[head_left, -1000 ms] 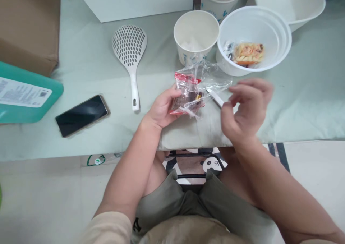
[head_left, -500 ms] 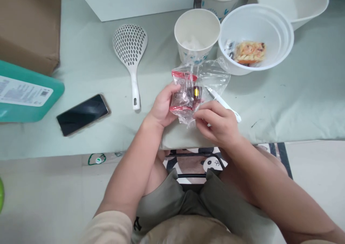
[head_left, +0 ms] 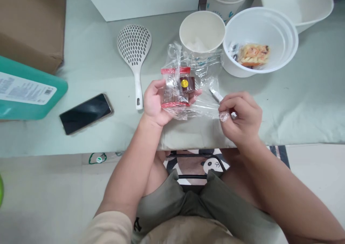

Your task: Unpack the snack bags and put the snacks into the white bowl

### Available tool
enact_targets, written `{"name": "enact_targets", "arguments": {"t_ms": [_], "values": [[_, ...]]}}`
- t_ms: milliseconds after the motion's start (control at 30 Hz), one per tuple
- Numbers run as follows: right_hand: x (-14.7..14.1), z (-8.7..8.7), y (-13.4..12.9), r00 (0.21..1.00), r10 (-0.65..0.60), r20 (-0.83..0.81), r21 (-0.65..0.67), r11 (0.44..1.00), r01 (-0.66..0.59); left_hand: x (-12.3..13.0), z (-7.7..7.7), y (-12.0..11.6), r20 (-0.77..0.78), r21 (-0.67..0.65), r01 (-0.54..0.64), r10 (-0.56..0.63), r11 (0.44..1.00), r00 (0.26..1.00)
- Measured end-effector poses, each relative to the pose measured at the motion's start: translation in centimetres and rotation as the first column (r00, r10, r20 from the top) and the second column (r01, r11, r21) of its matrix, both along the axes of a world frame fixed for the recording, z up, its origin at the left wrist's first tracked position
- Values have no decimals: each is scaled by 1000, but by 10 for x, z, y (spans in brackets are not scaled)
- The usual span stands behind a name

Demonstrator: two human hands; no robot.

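Observation:
My left hand point(head_left: 155, 102) cradles a small clear snack packet point(head_left: 172, 87) with red ends, its fingers wrapped beneath. A dark brown piece with a round yellow sticker point(head_left: 191, 84) shows at the packet's right side. Loose clear plastic wrap point(head_left: 201, 102) lies around and over the packet. The wrap's right edge is pinched between the fingers of my right hand point(head_left: 239, 116), which pulls it out taut. Just beyond those fingers, a white utility knife point(head_left: 215, 94) lies on the cloth, partly hidden by the hand. Behind the wrap stands a paper cup point(head_left: 183, 35) with something whitish inside.
A white bowl point(head_left: 289, 44) holds a wrapped snack bar point(head_left: 254, 55). Stacked paper cups point(head_left: 225, 7) and a white bin point(head_left: 318, 7) stand behind. To the left are a slotted skimmer point(head_left: 137, 78), a phone point(head_left: 86, 114), a green container point(head_left: 56, 86) and a cardboard box point(head_left: 32, 28).
My right hand has moved right, away from the packet, stretching the plastic wrap. My left hand has shifted slightly left, and the dark piece with the yellow sticker shows more plainly.

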State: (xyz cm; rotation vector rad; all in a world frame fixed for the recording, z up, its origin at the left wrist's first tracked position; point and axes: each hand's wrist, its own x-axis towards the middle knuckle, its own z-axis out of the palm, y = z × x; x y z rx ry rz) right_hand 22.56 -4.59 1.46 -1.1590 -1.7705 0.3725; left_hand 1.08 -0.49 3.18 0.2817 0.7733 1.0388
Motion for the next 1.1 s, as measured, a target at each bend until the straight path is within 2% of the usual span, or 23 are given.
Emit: {"name": "enact_targets", "arguments": {"t_ms": [200,367,500,567,633,767,900,1000,1100], "values": [[6,1,-1,977,-167,-131,-29,986,165,4,-1,-2,-7,8,12,-12,1000,1000],[4,0,-4,971,-119,-205,-79,991,105,10,-1,-3,-20,8,52,-52,999,998],[6,-7,2,957,-142,-253,-120,986,114,13,-5,-7,7,6,102,-102,995,995],[6,-12,6,972,-100,-215,-169,984,63,15,-7,-9,32,-14,125,-124,992,992],[2,-16,6,991,-60,-118,-150,988,42,18,-6,-11,49,-46,124,-122,991,991],[-21,-20,-2,990,-117,78,35,993,114,27,-5,-12,33,-74,40,-38,996,999],[-38,-21,-10,965,-137,222,122,986,112,32,-7,-10,-48,-18,-81,81,997,996],[-36,-19,-10,966,-107,236,137,988,76,28,-9,-8,-57,23,-95,96,995,994],[-26,-13,-7,980,-57,189,94,995,40,20,-12,-6,-43,35,-105,107,994,993]]}}
